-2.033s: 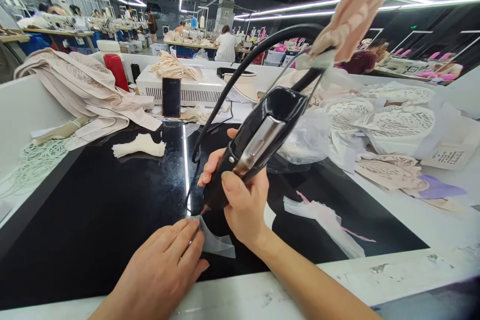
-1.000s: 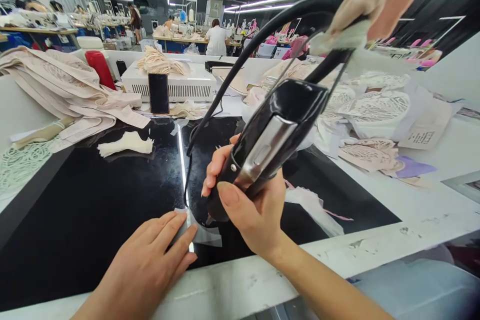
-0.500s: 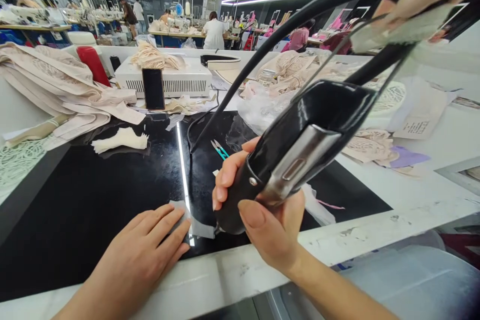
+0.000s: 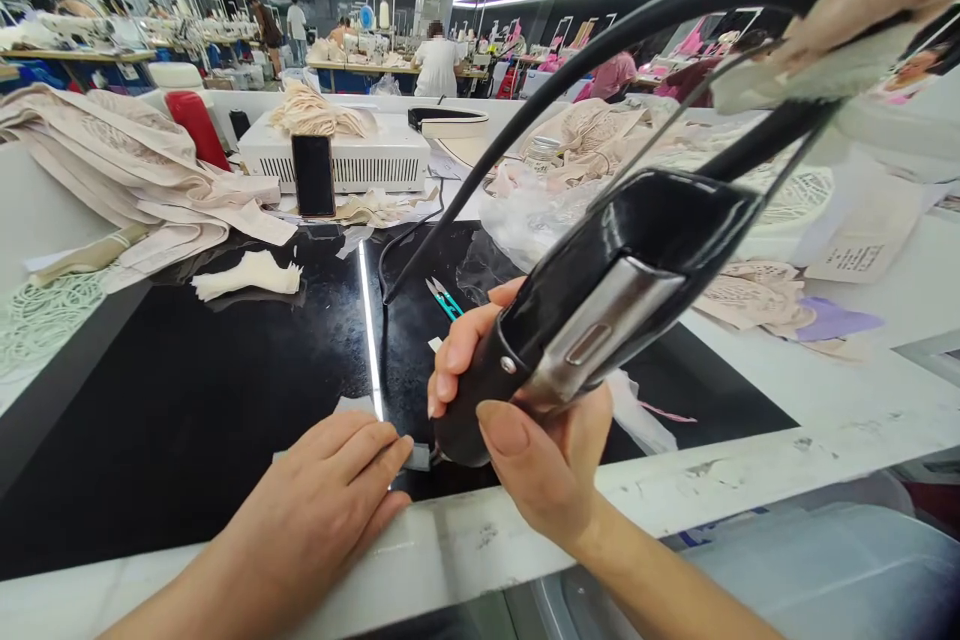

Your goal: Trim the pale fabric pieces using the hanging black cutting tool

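My right hand (image 4: 551, 465) wraps round a black corded hand tool (image 4: 517, 360) with a shiny metal lever on its side, the thumb on the near side. The tool leans, its small metal tip low near the mat's front edge. At that tip lies the end of a grey strip (image 4: 418, 457). My left hand (image 4: 330, 480) rests low over the strip, fingers together and curved down on it, covering most of it. Another grey piece (image 4: 356, 404) shows just behind the fingers. The thumb lies below the fingers near the table edge.
Teal thread snips (image 4: 445, 300) lie behind the tool on the black mat (image 4: 187, 400). A cream cloth scrap (image 4: 246, 276) sits at left. Behind stand a phone (image 4: 313, 175) and a white vented box (image 4: 382, 165). A thick black cable (image 4: 570, 80) arches overhead; beige fabric (image 4: 135, 160) is piled left.
My left hand has slid right, nearer the tool's tip, and its fingers have drawn together over the grey strip. The right hand and tool hold nearly the same place; the view shifted slightly.
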`<state>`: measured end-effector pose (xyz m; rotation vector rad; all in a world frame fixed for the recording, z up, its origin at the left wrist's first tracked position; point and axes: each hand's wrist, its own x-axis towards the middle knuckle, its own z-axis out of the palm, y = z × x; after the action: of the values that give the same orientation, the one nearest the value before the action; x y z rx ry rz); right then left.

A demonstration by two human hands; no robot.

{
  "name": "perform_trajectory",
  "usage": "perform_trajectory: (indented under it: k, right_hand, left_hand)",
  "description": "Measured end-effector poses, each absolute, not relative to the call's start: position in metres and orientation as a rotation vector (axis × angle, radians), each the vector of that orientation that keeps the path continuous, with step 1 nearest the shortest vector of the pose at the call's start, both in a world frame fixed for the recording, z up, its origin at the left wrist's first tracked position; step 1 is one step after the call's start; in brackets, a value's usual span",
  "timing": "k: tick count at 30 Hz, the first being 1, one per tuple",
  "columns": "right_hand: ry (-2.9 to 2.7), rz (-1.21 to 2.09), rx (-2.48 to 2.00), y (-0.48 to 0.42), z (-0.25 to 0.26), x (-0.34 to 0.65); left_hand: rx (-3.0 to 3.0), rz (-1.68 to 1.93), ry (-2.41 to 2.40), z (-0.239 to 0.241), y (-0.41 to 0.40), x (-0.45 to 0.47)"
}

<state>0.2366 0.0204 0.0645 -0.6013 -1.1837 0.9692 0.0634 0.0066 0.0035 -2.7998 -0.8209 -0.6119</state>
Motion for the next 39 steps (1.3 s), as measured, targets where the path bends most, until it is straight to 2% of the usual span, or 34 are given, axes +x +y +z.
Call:
perform_trajectory:
  k: [17,28,35,39]
  right_hand:
    - [-1.176,0.878,-0.578,0.025,0.062,0.238]
    - [-1.205,0.931,-0.552,0.023,0.061,0.235]
    - [-1.162,0.924,-0.559,0.027,0.06,0.238]
    - [-1.158,0.897,-0.561,0.028,0.06,0.238]
  left_hand:
    - [-2.902,-0.661,-0.848,0.002,0.005,0.059]
    - [-2.868,-0.691,-0.818,0.002,0.004,0.064]
    - [-2.984,-0.605,-1.034,-0.007,0.013,0.069]
    - [-3.088,-0.692,-1.124,-0.008,0.016,0.071]
